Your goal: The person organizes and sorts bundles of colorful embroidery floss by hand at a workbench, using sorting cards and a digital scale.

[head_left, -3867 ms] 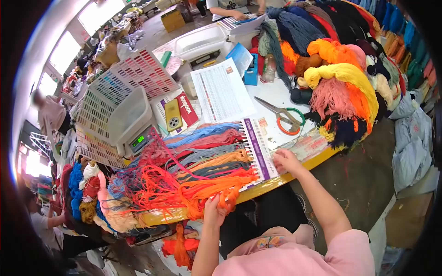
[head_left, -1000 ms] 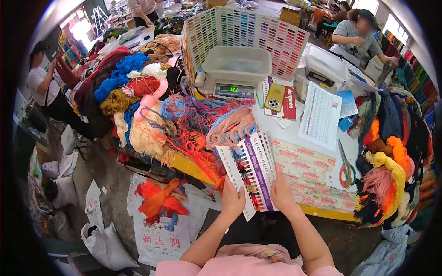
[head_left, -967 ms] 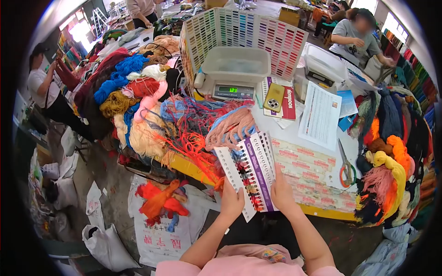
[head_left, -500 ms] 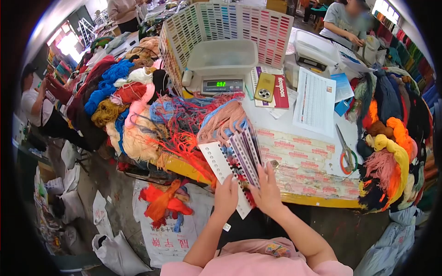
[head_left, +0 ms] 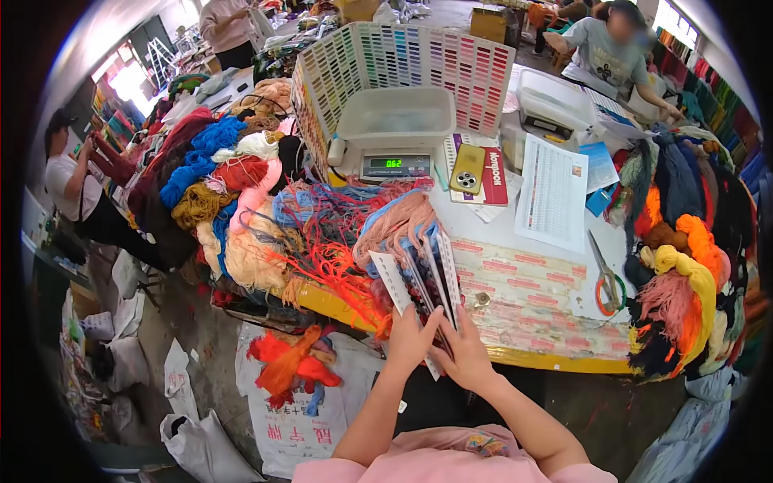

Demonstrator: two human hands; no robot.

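Between my hands is a bundle of white punched thread cards (head_left: 391, 282), with strands of thread looped through their holes. My left hand (head_left: 412, 342) grips the lower left of the bundle, and my right hand (head_left: 465, 352) holds its lower right side. Both sets of fingers press inward, with the fingertips close together. Pink and blue thread (head_left: 401, 221) hangs over the far end of the cards and rests at the table edge. To the left lies a tangle of red and orange thread (head_left: 342, 266).
Behind stand a digital scale (head_left: 395, 167), a clear plastic tub (head_left: 396, 117) and a folding color chart (head_left: 471, 76). Scissors (head_left: 605, 278), a phone (head_left: 467, 169) and a printed sheet (head_left: 552, 193) lie to the right. Yarn heaps (head_left: 258, 253) flank both sides. Other people work farther back.
My hands have drawn closer together, and the fanned cards are now squeezed narrower and more on edge. The scale display has gone from 0.92 to 0.62.
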